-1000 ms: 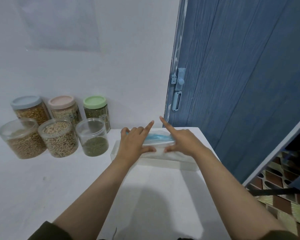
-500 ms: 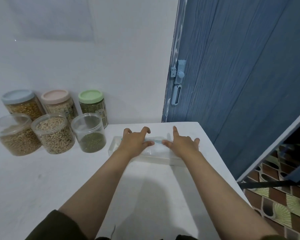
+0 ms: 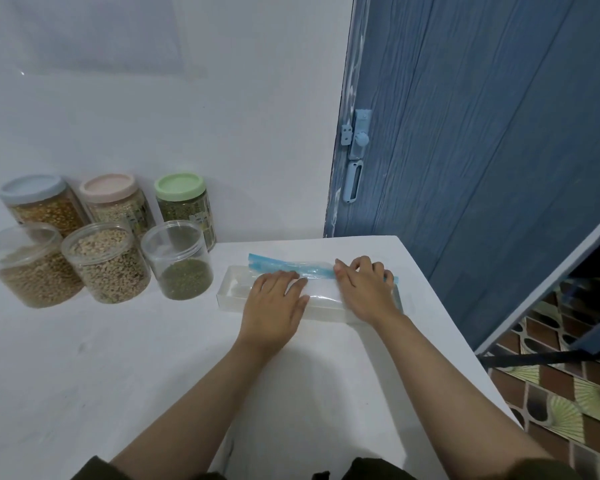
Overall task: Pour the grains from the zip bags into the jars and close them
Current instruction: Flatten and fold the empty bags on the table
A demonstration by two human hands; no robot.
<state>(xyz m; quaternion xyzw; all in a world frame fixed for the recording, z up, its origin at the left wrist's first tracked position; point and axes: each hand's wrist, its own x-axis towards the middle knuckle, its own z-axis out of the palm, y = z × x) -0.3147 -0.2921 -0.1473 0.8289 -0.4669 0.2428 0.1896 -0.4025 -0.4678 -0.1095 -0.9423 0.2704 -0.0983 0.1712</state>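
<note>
Both hands [image 3: 274, 299] [image 3: 364, 289] press zip bag [image 3: 312, 271] flat — near table edge [image 3: 440, 299].

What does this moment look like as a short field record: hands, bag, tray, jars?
left hand: flat, fingers straight, pressing on the zip bag
right hand: fingers bent over the bag's blue zip strip; a grip cannot be told
zip bag: clear, looks empty, lying across the clear tray
open jars: three in the front row; green-grain jar only partly filled
lidded jars: three behind, with blue lid, pink lid, green lid
surface: white table
</note>
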